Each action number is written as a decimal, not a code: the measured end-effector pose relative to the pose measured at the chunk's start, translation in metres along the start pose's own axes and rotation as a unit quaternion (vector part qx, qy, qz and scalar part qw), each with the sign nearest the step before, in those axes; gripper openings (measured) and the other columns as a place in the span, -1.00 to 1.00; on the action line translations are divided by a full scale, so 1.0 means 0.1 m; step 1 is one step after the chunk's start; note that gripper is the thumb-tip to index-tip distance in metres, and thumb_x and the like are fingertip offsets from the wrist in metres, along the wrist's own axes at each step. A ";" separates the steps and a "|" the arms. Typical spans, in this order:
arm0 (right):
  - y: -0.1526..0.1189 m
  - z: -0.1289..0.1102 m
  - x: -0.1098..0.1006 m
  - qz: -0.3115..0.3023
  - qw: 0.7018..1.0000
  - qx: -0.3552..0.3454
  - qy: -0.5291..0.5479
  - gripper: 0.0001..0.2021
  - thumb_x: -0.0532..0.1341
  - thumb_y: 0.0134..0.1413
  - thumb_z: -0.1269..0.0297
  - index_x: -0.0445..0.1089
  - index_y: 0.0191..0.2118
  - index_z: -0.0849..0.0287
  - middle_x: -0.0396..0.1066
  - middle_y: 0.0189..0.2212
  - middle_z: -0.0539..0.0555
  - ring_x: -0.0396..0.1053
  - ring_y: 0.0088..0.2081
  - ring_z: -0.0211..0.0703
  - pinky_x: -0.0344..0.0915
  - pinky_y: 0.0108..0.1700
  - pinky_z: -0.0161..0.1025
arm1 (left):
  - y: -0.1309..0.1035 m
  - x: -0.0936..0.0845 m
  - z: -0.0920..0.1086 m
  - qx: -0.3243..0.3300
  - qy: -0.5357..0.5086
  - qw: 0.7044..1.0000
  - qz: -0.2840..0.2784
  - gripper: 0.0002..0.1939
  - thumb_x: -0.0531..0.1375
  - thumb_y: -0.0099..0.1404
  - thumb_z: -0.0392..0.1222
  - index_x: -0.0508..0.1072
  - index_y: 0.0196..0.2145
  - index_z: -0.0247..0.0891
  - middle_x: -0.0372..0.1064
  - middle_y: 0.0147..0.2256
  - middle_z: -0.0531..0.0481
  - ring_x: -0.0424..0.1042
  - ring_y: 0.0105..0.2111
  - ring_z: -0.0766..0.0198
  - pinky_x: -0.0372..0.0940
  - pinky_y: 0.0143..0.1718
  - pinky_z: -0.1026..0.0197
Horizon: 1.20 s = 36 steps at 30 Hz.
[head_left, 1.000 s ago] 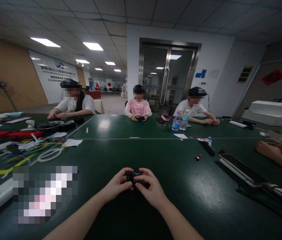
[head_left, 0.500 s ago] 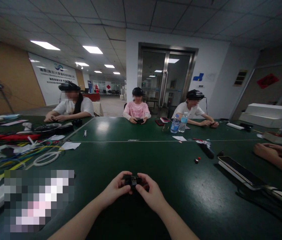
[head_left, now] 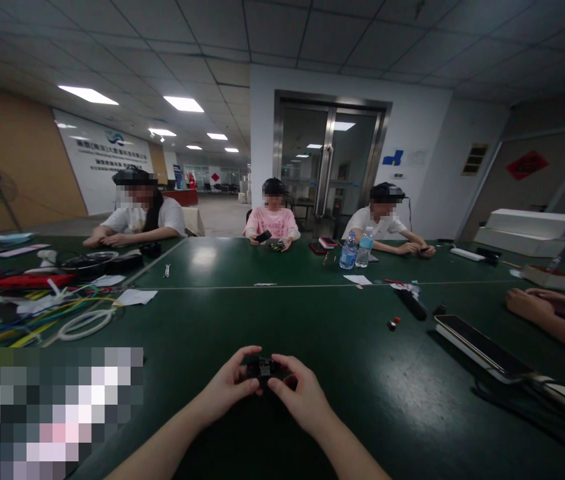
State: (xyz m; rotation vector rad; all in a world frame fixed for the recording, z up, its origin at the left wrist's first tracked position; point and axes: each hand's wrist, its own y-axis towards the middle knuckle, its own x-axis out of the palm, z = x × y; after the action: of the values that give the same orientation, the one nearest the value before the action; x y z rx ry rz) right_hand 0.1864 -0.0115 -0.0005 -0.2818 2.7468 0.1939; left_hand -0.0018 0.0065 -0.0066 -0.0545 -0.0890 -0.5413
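Fingers of both hands pinch one small black part (head_left: 261, 367) just above the green table (head_left: 312, 400), close to its near edge. The left hand (head_left: 229, 385) clamps it from one side with thumb and fingertips; the right hand (head_left: 298, 393) closes on the other. This looks like a fitting or pressing step on the part, and the next move would call for a steady, fine grip. Well apart lie a tiny red-and-black piece (head_left: 392, 323), a flat dark device (head_left: 479, 347) toward the right edge, and loose cables (head_left: 62, 310) on the left. Nothing blocks the hands.
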 end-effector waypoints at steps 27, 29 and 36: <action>0.00 0.02 0.00 0.005 1.000 -0.011 -0.006 -0.60 0.18 -0.06 0.27 0.25 -0.03 0.04 0.33 -0.12 0.03 0.31 -0.14 -0.10 0.27 -0.17 -0.19 | -0.02 0.00 0.03 0.006 -0.030 0.999 -0.017 -0.53 0.22 0.10 -0.23 0.14 -0.06 -0.15 0.36 -0.26 -0.02 0.37 -0.31 0.26 0.18 -0.22 0.12; -0.01 0.00 0.00 0.007 1.000 -0.004 -0.007 -0.60 0.18 -0.07 0.27 0.25 -0.03 0.03 0.34 -0.13 0.03 0.31 -0.14 -0.09 0.27 -0.16 -0.19 | -0.02 0.00 0.03 0.002 -0.030 0.999 -0.016 -0.53 0.21 0.10 -0.22 0.14 -0.05 -0.16 0.36 -0.26 -0.03 0.38 -0.30 0.23 0.18 -0.20 0.10; -0.02 -0.02 -0.01 0.005 1.000 -0.011 -0.001 -0.61 0.18 -0.07 0.30 0.25 -0.04 0.07 0.35 -0.15 0.04 0.32 -0.16 -0.12 0.27 -0.18 -0.20 | -0.01 -0.02 0.01 0.008 -0.025 1.000 -0.004 -0.31 0.21 0.11 -0.18 -0.06 0.11 -0.11 0.35 -0.26 -0.03 0.38 -0.30 0.23 0.17 -0.18 0.09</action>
State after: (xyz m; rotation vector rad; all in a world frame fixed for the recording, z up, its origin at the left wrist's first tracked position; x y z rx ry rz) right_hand 0.1868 -0.0132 0.0019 -0.2733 2.7459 0.2274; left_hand -0.0045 0.0065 -0.0057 -0.0522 -0.1420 -0.5471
